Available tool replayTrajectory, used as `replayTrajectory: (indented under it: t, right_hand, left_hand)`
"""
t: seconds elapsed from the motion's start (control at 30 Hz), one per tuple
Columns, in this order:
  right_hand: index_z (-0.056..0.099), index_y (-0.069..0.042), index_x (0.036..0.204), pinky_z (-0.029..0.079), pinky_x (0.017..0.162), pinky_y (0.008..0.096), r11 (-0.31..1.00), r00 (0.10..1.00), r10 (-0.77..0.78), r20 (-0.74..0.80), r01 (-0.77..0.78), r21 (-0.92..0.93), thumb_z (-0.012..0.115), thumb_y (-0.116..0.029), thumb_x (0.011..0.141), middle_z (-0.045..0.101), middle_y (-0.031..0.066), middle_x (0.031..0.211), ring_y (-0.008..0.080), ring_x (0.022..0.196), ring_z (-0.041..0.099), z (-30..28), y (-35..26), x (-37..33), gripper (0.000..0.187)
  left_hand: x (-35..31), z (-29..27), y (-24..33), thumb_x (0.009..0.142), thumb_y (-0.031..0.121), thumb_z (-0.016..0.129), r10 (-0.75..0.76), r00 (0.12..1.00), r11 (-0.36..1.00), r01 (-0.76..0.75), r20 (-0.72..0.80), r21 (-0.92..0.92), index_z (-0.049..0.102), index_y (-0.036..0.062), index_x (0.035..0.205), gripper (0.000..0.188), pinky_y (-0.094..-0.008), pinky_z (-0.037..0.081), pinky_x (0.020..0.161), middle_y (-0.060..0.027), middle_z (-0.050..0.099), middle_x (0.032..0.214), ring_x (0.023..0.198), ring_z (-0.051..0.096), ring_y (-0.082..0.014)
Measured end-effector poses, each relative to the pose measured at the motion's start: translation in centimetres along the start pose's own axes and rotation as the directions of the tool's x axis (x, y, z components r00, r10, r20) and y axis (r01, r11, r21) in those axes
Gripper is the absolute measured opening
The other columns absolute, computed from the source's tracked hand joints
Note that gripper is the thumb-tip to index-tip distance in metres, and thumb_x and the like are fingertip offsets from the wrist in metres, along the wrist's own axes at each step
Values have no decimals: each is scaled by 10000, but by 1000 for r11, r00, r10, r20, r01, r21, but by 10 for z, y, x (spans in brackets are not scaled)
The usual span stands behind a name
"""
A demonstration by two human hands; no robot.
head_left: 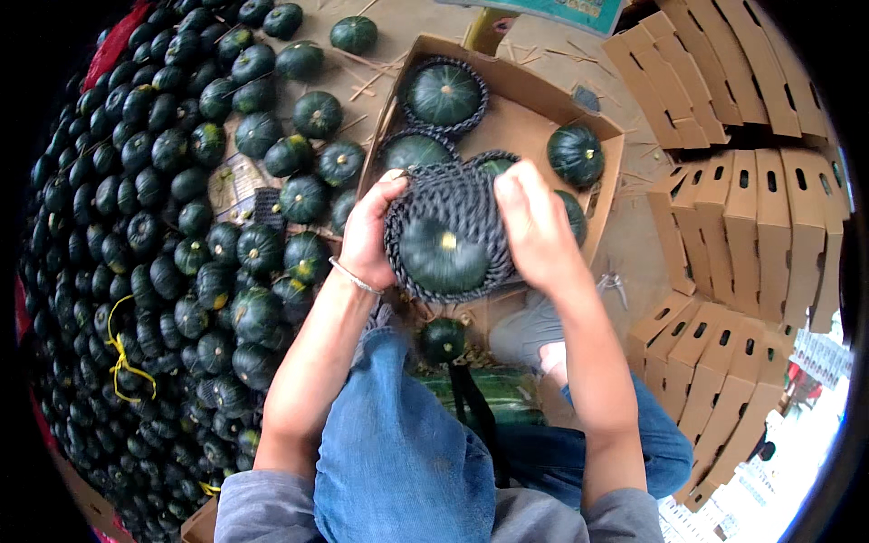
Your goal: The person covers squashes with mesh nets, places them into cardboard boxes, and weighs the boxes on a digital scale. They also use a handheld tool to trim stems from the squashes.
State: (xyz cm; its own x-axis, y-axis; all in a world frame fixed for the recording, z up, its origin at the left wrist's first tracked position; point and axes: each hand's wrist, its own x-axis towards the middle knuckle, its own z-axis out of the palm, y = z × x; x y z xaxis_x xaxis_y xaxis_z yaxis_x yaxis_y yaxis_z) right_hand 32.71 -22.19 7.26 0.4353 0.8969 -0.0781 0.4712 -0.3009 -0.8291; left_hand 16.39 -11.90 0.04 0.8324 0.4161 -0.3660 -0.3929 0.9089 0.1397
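Between my two hands is a dark green kabocha squash (444, 258), with a black foam net sleeve (453, 190) wrapped around its sides. The squash's face with its pale stem spot shows through the sleeve's opening and is slightly blurred. My left hand (373, 231) grips the sleeve from the left, with the thumb near its upper edge. On the right side, my right hand (539, 226) is closed against the sleeve. Just beyond them is an open cardboard box (516, 118). Inside it, a sleeved squash (444, 93) lies at the far left and a bare squash (576, 155) at the right.
A large heap of squashes (145, 231) fills the left side, with yellow string (122, 362) on it. Stacks of flat cardboard boxes (742, 217) stand at the right. A metal hand tool (614, 286) lies on the floor. One small squash (442, 340) sits near my knees.
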Motion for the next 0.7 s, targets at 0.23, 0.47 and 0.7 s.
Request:
replayTrajectory:
  t: [0.23, 0.47, 0.7]
  right_hand:
    - [528, -36, 1057, 392, 766, 241, 798, 984, 51, 170, -143, 585, 540, -374, 944, 529, 5, 932, 81, 817, 448, 22, 10, -14, 356]
    - [266, -61, 1448, 307, 1063, 339, 768, 937, 63, 343, -265, 583, 806, -232, 726, 401, 124, 1375, 206, 1262, 390, 38, 3, -44, 917]
    - [297, -77, 1437, 274, 1106, 421, 988, 968, -147, 203, 155, -22, 870, -276, 574, 283, 183, 1443, 330, 1330, 312, 25, -14, -57, 1054]
  left_hand:
    - [-66, -34, -17, 958, 418, 388, -487, 873, 865, 480, -15, -146, 484, 59, 1305, 509, -500, 494, 903, -179, 573, 1233, 1061, 599, -345]
    - [-76, -3, -17, 699, 102, 760, 175, 981, 894, -121, -86, 431, 359, 52, 1375, 787, -374, 402, 1027, -102, 496, 1289, 1192, 496, -229]
    - [-84, -6, -19, 708, 97, 792, 362, 931, 759, -266, -45, 594, 294, 54, 1418, 869, -364, 417, 1005, -111, 498, 1287, 1187, 496, -209]
